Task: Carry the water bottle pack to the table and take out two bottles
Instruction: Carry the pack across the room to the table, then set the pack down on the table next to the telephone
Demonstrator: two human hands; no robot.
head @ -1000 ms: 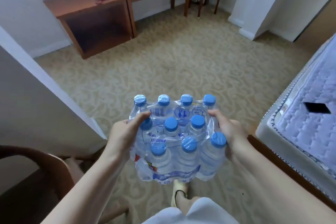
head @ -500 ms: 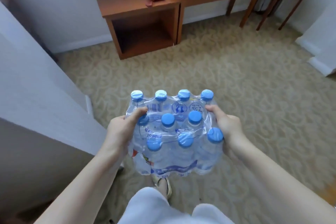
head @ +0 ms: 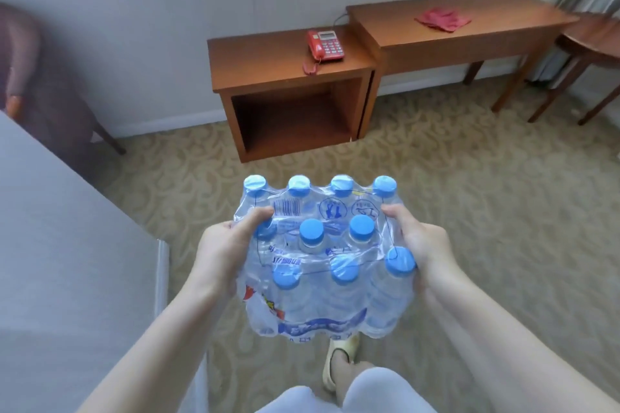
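A shrink-wrapped water bottle pack (head: 330,260) with several blue-capped bottles hangs in the air over the carpet at the centre of the view. My left hand (head: 223,250) grips its left side with the thumb on top of the plastic wrap. My right hand (head: 419,245) grips its right side the same way. Ahead against the wall stands a long wooden table (head: 469,32) with a red cloth (head: 443,19) on it.
A lower wooden side cabinet (head: 268,57) with a red telephone (head: 325,45) stands left of the table. A small round table (head: 593,40) is at the far right, a dark chair (head: 23,60) at the far left. A white wall corner (head: 67,245) is close on my left.
The view has swung left and moved forward: the cabinet and table are now nearer and centred, and the bed on the right has left the view. Both hands keep the same grip on the pack.
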